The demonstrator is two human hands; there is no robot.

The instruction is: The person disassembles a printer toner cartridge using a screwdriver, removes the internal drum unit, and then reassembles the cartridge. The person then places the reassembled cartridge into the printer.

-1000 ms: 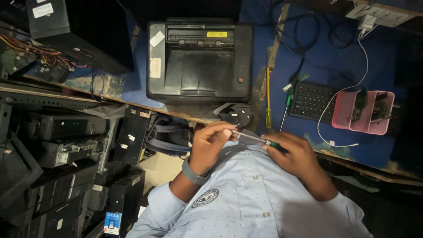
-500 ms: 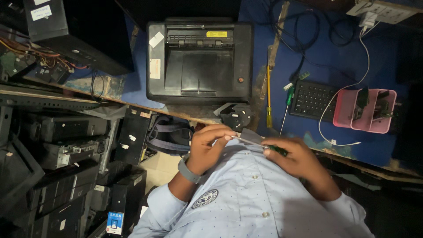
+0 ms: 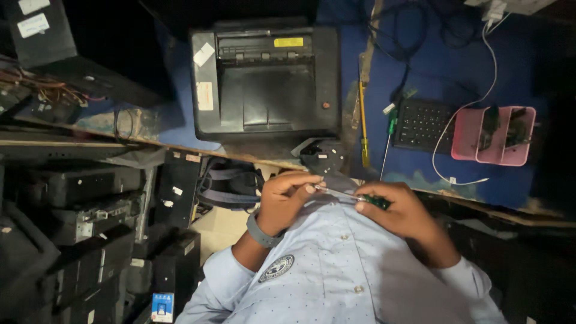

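My right hand (image 3: 401,211) is closed around the green handle of a thin screwdriver (image 3: 360,198). Its metal shaft runs left to my left hand (image 3: 283,201), whose thumb and fingers pinch the tip end. Both hands are held close to my chest, over my light blue shirt (image 3: 336,270), just below the edge of the blue table (image 3: 528,96). A grey band sits on my left wrist. Whether something small is held at the screwdriver's tip is hidden by the fingers.
A black printer (image 3: 267,84) stands on the table, with a small black round part (image 3: 324,156) at its front. To the right lie a yellow-handled screwdriver (image 3: 363,120), a green-handled one (image 3: 391,127), a black keypad (image 3: 423,123) and a pink tray (image 3: 489,135). Dark computer cases (image 3: 72,240) are stacked at left.
My hands have stayed together on the screwdriver, drifting slightly lower and right in the view. My left fingers have curled a little more over the shaft's tip.
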